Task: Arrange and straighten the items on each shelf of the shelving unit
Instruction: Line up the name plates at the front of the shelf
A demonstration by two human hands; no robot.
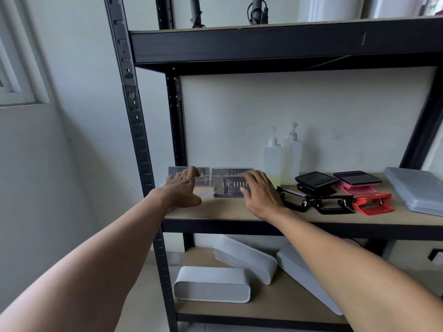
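Both hands are up on the middle shelf point(230, 210). Right hand point(260, 191) grips the right end of the front nameplate point(229, 189), thumb on its face. Left hand point(183, 189) rests with fingers loose against another nameplate point(203, 177), holding nothing. A third nameplate point(230, 172) stands just behind the gripped one. Hole punches point(335, 200) sit off to the right hand's right.
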